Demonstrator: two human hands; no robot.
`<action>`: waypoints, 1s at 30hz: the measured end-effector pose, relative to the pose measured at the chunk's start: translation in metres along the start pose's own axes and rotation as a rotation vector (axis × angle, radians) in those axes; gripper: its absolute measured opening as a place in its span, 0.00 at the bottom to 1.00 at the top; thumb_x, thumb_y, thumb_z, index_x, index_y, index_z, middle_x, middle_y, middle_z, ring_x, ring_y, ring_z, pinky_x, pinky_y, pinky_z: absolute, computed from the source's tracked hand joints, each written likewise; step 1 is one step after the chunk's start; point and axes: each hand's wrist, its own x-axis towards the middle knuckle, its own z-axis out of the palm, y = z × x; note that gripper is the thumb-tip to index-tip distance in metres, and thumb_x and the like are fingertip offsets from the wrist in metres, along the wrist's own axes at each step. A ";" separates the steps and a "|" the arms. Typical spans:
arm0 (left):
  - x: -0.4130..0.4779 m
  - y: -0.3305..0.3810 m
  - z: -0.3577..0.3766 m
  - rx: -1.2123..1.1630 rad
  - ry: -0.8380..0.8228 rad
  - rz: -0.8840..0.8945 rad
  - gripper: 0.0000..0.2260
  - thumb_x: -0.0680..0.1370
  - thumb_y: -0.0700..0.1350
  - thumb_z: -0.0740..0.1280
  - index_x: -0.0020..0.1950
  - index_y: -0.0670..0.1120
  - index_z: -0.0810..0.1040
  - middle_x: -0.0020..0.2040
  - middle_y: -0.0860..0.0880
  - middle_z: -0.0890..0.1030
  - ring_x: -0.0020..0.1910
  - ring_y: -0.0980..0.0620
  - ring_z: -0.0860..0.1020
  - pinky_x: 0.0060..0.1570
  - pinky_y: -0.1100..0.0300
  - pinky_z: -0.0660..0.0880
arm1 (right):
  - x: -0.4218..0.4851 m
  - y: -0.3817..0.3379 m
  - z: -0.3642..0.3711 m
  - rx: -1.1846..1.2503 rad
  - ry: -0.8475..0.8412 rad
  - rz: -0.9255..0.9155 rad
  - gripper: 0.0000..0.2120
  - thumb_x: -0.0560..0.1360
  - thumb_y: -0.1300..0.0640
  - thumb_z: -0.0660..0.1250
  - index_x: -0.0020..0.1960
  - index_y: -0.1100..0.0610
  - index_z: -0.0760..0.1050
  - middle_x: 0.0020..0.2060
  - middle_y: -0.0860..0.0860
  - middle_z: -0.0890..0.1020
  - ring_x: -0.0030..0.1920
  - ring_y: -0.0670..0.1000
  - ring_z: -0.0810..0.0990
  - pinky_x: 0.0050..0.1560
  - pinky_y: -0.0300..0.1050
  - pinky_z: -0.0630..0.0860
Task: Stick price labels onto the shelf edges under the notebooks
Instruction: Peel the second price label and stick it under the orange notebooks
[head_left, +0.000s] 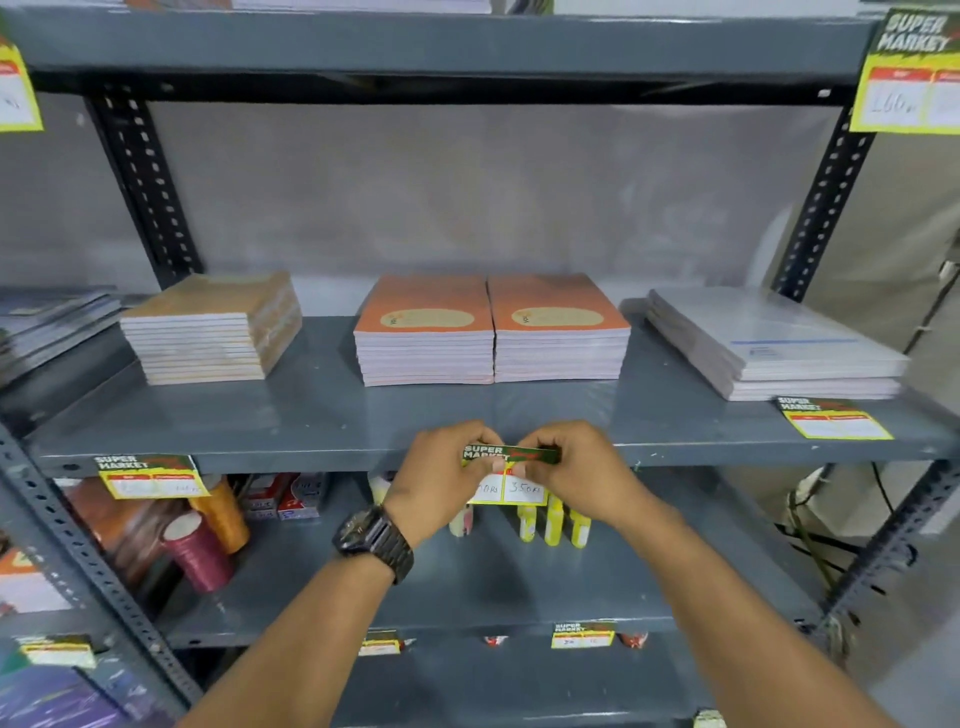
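A green, yellow and white price label (511, 475) is pressed against the front edge of the grey shelf (311, 460), below two orange notebook stacks (491, 332). My left hand (441, 480) pinches the label's left side, and my right hand (576, 467) pinches its top right corner. Another label (150, 475) is stuck on the same edge at the left, under a tan notebook stack (213, 327). A third label (834, 418) lies flat on the shelf at the right, in front of a white notebook stack (774, 343).
Dark notebooks (52, 322) lie at far left. Below the shelf stand thread spools (200, 551), small boxes (283, 499) and yellow bottles (553, 522). Perforated uprights (145, 182) frame the bay. More labels hang on the upper shelf (911, 78) and lower shelf (582, 635).
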 end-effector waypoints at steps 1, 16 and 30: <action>-0.003 0.000 0.002 0.039 0.022 0.000 0.04 0.73 0.44 0.72 0.45 0.53 0.81 0.39 0.58 0.82 0.39 0.59 0.78 0.41 0.63 0.72 | -0.002 0.002 0.004 -0.043 0.036 -0.002 0.03 0.71 0.58 0.74 0.42 0.50 0.84 0.33 0.46 0.82 0.33 0.43 0.80 0.33 0.34 0.75; -0.007 -0.003 0.019 0.278 0.074 0.037 0.04 0.78 0.44 0.65 0.52 0.48 0.78 0.48 0.48 0.80 0.46 0.45 0.79 0.45 0.51 0.75 | -0.003 0.012 0.025 -0.133 0.261 0.031 0.03 0.69 0.57 0.74 0.40 0.52 0.80 0.33 0.48 0.83 0.35 0.49 0.80 0.40 0.49 0.79; -0.005 0.001 0.021 0.418 0.126 0.041 0.02 0.78 0.44 0.64 0.51 0.49 0.72 0.49 0.49 0.76 0.44 0.42 0.78 0.39 0.48 0.74 | 0.001 0.007 0.029 -0.286 0.369 0.028 0.10 0.67 0.56 0.75 0.39 0.53 0.73 0.35 0.48 0.79 0.36 0.53 0.76 0.35 0.49 0.75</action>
